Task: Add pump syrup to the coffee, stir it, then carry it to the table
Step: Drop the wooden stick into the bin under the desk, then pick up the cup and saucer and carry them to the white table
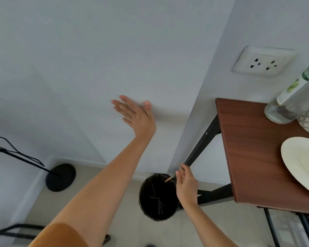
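My left hand is raised in front of the white wall, fingers spread, holding nothing. My right hand hovers lower, over the rim of a black waste bin on the floor, with its fingers extended and apart. A short wooden stir stick sits in the air just left of those fingertips, above the bin's opening; I cannot tell whether it touches them. The brown wooden table stands at the right. No coffee cup or syrup pump is in view.
On the table are a white plate-like disc, a glass jar and a bottle with a green label. A wall socket is above. A black stand base sits on the floor at left.
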The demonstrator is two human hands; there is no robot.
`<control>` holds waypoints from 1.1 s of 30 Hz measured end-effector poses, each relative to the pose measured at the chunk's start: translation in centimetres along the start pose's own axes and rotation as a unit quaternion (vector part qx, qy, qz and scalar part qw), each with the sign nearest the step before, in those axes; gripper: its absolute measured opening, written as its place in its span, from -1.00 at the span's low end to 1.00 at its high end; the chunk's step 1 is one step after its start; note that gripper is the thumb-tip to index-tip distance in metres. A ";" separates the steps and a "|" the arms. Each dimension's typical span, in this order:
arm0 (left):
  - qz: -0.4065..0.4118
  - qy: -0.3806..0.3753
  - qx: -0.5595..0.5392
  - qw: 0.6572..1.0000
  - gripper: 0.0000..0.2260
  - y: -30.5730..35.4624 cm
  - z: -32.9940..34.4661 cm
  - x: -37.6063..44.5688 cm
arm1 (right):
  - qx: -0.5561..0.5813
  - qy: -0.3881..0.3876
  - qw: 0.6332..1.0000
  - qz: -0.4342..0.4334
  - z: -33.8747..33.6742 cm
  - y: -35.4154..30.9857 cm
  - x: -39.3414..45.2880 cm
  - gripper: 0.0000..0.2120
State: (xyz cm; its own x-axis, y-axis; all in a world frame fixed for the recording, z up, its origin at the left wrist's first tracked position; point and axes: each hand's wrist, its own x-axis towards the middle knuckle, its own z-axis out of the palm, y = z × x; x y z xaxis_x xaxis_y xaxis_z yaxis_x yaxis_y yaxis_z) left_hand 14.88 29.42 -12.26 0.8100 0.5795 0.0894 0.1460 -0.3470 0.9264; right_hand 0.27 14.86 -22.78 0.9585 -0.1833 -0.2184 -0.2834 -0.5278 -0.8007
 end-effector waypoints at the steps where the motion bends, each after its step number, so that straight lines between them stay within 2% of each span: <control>1: -0.001 0.001 0.000 1.000 -0.29 0.0 0.0 0.0 | 0.005 0.003 1.000 0.010 0.1 0.2 0.0 -0.65; 4: -0.012 -0.005 0.006 1.000 -0.26 0.1 -0.2 -0.2 | 0.004 0.023 1.000 0.007 -0.5 0.0 -0.8 -0.68; 6: -0.020 -0.016 0.014 1.000 -0.16 0.3 -0.6 -0.2 | 0.006 0.035 0.999 -0.006 -1.1 -0.7 -1.6 -0.70; 9: -0.031 -0.027 0.018 0.999 -0.10 0.6 -1.4 -0.6 | 0.017 0.046 0.997 -0.058 -2.8 -3.4 -3.2 -0.73; 14: -0.049 -0.016 0.009 0.999 -0.28 3.2 -1.6 -3.3 | 0.054 0.091 0.972 -0.209 -9.0 -9.4 -6.8 -0.79; 18: 0.015 -0.078 -0.029 0.996 -0.31 7.7 -0.2 -9.0 | 0.061 0.191 0.937 -0.287 -16.8 -10.6 -8.5 -0.86; 22: 0.120 -0.194 -0.060 0.972 -0.34 11.4 1.8 -15.3 | 0.089 0.282 0.921 -0.254 -24.7 -8.1 -8.7 -0.90; 27: 0.172 -0.361 -0.042 0.916 -0.24 15.2 4.9 -22.6 | 0.120 0.350 0.915 -0.160 -32.9 -3.1 -6.8 -0.94; 29: 0.172 -0.410 -0.014 0.896 -0.13 15.6 6.4 -24.6 | 0.116 0.331 0.927 -0.135 -35.4 -1.4 -5.2 -0.91; 31: 0.176 -0.426 0.031 0.887 -0.02 15.6 7.9 -26.1 | 0.113 0.275 0.948 -0.112 -37.2 0.0 -3.3 -0.81; 33: 0.170 -0.421 0.035 0.890 -0.03 15.9 9.1 -27.5 | 0.105 0.206 0.968 -0.097 -38.6 1.2 -1.3 -0.72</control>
State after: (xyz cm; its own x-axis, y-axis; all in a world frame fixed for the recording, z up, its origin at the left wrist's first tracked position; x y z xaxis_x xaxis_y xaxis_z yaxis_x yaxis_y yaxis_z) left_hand 0.06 1.28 -3.29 0.9487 -0.3151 0.0263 -0.1769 -0.4599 0.8702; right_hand -2.58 -17.51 -1.94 0.8865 -0.4364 0.1537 -0.0460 -0.4138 -0.9092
